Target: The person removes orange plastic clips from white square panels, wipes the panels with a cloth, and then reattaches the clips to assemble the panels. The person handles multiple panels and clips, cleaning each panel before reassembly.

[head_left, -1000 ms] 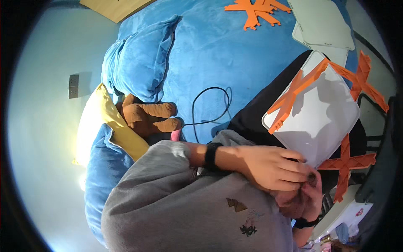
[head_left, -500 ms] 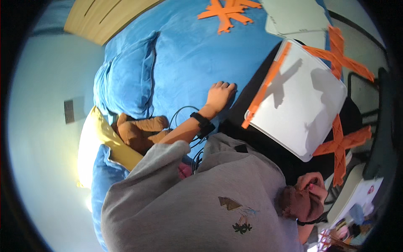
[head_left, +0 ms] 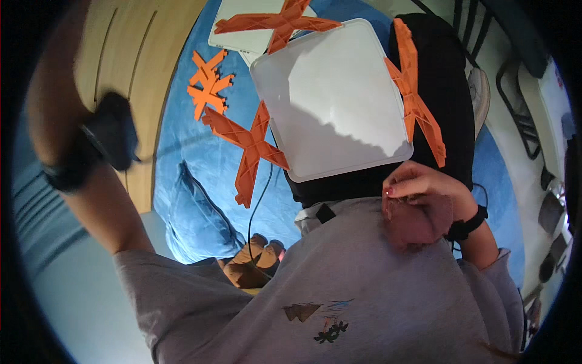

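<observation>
My left hand (head_left: 56, 103) is raised close to the camera at the upper left, dark and smeared by motion. Its fingers cannot be made out. Below the white panel's near right corner, my right hand (head_left: 418, 185) is closed on a crumpled reddish-brown cloth (head_left: 418, 224), held against the grey shirt. Across my lap lies the white panel (head_left: 333, 97), a rounded square. Orange X-shaped pieces meet three of its sides: a left piece (head_left: 250, 145), a far piece (head_left: 285, 23) and a right piece (head_left: 412, 97).
More orange X-shaped pieces (head_left: 209, 85) lie on the blue bedding (head_left: 200, 145) by the wooden headboard (head_left: 136, 73). Other white panels (head_left: 233, 36) rest at the far side. A blue pillow (head_left: 200, 212), brown plush toy (head_left: 251, 264) and black cable (head_left: 260, 206) are at the left.
The view has turned, so the panel now sits in the middle. My left hand has risen off the bedding toward the camera. My right hand still has the cloth.
</observation>
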A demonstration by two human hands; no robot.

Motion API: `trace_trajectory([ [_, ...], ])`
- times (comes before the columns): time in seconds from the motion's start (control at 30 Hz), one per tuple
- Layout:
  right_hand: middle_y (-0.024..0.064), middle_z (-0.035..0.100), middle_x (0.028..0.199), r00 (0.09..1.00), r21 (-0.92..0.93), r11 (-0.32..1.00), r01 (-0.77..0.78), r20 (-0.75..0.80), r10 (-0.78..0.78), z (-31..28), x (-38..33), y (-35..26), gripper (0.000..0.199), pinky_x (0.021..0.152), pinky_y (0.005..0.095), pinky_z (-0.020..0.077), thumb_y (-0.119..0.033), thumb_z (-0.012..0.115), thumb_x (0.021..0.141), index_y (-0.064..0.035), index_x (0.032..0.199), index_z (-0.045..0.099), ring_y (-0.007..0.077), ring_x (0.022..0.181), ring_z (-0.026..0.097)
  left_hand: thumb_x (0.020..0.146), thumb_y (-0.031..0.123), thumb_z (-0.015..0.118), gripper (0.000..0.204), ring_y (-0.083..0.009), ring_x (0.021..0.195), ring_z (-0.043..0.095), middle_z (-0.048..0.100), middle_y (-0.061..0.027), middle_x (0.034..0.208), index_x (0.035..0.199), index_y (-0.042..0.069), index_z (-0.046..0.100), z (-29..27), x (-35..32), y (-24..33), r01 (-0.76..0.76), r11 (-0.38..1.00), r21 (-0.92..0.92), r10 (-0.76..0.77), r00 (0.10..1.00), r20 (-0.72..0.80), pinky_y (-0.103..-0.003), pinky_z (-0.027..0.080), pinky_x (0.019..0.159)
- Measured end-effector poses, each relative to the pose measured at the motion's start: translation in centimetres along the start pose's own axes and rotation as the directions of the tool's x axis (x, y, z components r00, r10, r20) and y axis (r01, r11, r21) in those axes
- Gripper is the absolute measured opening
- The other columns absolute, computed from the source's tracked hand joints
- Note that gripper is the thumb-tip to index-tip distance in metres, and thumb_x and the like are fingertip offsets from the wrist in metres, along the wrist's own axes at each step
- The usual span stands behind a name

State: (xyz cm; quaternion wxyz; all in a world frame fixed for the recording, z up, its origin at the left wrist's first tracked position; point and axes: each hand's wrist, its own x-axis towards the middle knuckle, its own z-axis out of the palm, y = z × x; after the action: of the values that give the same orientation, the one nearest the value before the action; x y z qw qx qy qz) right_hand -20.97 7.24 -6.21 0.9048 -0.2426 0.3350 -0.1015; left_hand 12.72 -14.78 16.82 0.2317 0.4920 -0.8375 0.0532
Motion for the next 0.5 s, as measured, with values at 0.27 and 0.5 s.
trace_trajectory([
  [0.27, 0.0134, 0.061, 0.112, 0.920, 0.050, 0.940, 0.336, 0.198, -0.339, -5.2, -3.3, 2.6, 0.056, 0.092, 0.0259, 0.0407, -0.021, 0.080, 0.065, 0.0060, 0.110, 0.058, 0.0186, 0.100, 0.058, 0.083, 0.017, 0.060, 0.020, -0.0304, 0.089, 0.058, 0.062, -0.0152, 0.094, 0.097, 0.002, 0.062, -3.6, -2.3, 7.7, -0.147, 0.984, 0.103, 0.169, 0.953, -0.251, -0.040, 0.046, 0.078],
  [0.5, 0.0115, 0.061, 0.111, 0.633, -0.129, 0.800, 0.586, -0.543, -0.552, -8.3, -9.7, -1.8, 0.052, 0.093, 0.0334, 0.0448, -0.011, 0.077, 0.067, 0.0024, 0.113, 0.056, 0.0216, 0.105, 0.058, 0.078, 0.010, 0.059, 0.020, -0.0386, 0.098, 0.059, 0.063, -0.0213, 0.099, 0.095, -0.001, 0.063, -5.3, -15.9, 15.0, 0.194, 0.879, -0.436, -0.065, 0.953, 0.295, -0.048, 0.047, 0.086],
])
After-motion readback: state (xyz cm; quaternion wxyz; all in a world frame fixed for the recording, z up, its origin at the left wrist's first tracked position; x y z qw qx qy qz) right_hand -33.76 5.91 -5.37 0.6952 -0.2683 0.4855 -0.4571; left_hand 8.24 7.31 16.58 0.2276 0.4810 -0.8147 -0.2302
